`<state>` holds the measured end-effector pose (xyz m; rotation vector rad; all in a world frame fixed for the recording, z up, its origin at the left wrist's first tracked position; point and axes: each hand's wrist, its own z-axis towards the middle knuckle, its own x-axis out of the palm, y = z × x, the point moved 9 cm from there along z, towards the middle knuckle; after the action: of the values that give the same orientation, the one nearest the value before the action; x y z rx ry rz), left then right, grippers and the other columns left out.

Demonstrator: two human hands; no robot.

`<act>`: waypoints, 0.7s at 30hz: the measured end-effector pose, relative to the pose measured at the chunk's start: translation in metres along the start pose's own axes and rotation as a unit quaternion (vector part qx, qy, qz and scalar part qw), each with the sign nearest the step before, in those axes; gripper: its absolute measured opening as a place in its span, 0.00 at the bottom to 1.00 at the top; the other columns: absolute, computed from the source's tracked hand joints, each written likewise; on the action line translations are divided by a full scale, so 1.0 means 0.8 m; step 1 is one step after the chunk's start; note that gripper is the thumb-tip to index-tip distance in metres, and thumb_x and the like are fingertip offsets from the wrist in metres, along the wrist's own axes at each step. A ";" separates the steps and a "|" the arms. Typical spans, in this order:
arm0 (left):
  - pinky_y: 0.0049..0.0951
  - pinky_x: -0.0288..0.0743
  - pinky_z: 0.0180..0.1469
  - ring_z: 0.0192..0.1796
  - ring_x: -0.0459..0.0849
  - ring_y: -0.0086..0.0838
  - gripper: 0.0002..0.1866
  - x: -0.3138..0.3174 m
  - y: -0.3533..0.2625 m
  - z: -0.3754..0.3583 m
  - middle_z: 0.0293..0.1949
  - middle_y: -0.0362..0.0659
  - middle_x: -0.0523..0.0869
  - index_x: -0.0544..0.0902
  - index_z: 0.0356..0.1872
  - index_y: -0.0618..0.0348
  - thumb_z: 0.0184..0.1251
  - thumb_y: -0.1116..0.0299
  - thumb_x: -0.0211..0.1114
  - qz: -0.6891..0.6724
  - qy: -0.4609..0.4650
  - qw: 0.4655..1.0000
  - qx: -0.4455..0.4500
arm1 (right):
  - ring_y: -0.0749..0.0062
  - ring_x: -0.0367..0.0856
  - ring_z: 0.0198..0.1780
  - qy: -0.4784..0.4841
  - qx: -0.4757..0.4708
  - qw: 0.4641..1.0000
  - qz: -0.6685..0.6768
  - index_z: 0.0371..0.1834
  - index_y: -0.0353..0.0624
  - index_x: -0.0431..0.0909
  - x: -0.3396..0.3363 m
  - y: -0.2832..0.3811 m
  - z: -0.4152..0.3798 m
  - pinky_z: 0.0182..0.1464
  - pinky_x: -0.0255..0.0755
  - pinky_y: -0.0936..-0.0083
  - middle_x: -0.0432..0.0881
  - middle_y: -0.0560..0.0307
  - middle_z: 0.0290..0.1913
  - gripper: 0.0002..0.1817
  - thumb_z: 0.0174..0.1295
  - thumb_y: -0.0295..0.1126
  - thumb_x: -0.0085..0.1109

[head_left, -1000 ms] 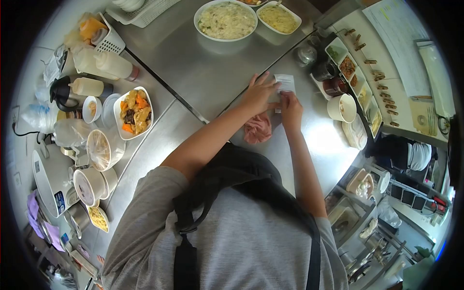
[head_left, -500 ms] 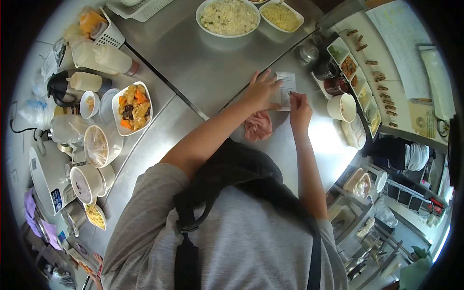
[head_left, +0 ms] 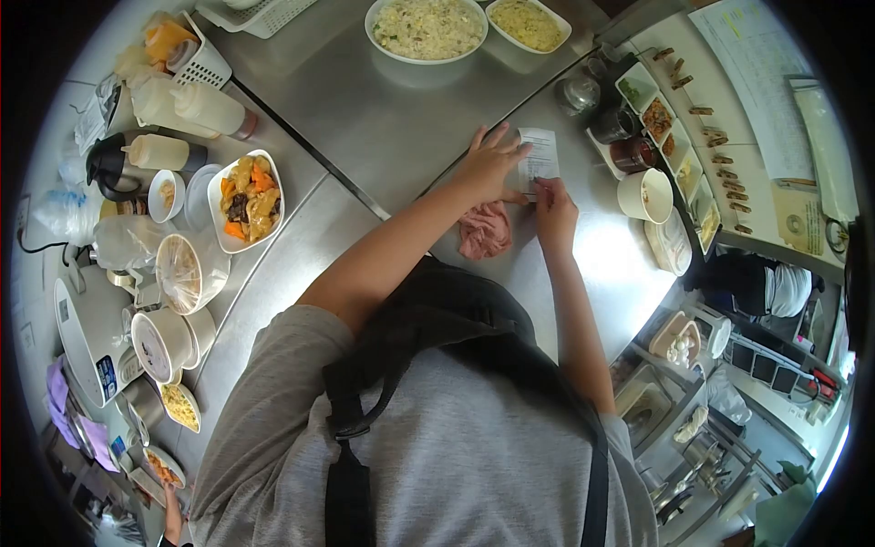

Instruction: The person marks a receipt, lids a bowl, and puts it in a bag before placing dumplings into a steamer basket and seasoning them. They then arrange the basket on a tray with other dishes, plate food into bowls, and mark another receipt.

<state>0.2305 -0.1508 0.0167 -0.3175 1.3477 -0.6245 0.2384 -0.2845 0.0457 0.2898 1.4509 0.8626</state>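
Observation:
A printed paper slip [head_left: 540, 150] lies on the steel counter in front of me. My left hand [head_left: 490, 166] has its fingers spread, with the fingertips at the slip's left edge. At the slip's lower edge, my right hand [head_left: 553, 205] has its thumb and fingers pinched on the paper. A crumpled pink cloth [head_left: 485, 231] sits on the counter just below my left hand.
Two bowls of rice [head_left: 427, 32] [head_left: 529, 25] stand at the far side. A dish of vegetables [head_left: 248, 202], squeeze bottles [head_left: 211, 108] and lidded tubs [head_left: 164, 342] are on the left. Ingredient trays [head_left: 658, 118] and a paper cup [head_left: 645, 196] line the right. Another person's arm shows at lower left.
My right hand has moved slightly down and left, onto the slip's lower edge. My left hand has shifted a little left. At lower left, another person's hand is now at a dish of food.

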 end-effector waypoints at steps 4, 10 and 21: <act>0.56 0.40 0.72 0.74 0.53 0.48 0.52 0.000 0.001 -0.001 0.67 0.48 0.69 0.68 0.67 0.51 0.38 0.36 0.72 0.008 0.003 1.000 0.001 | 0.51 0.83 0.35 0.008 -0.043 0.998 -0.054 0.37 0.40 0.77 0.014 0.018 0.001 0.37 0.75 0.64 0.83 0.45 0.34 0.05 0.62 0.28 0.56; 0.56 0.38 0.73 0.74 0.52 0.47 0.51 0.000 -0.001 0.002 0.67 0.46 0.69 0.70 0.66 0.51 0.36 0.39 0.74 -0.004 -0.010 1.000 0.005 | 0.62 0.85 0.38 0.008 0.040 0.999 -0.027 0.40 0.39 0.77 -0.039 -0.045 0.015 0.40 0.76 0.70 0.85 0.48 0.37 0.06 0.63 0.29 0.57; 0.55 0.41 0.72 0.73 0.56 0.44 0.33 0.000 0.006 0.000 0.67 0.43 0.71 0.72 0.64 0.37 0.53 0.50 0.68 -0.033 -0.047 0.998 -0.024 | 0.70 0.83 0.34 0.009 0.060 0.995 0.080 0.47 0.40 0.76 -0.028 -0.043 0.017 0.38 0.74 0.74 0.84 0.53 0.34 0.11 0.65 0.31 0.56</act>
<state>0.2319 -0.1470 0.0143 -0.4264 1.2669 -0.6243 0.2653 -0.3183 0.0419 0.4941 1.5150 0.9093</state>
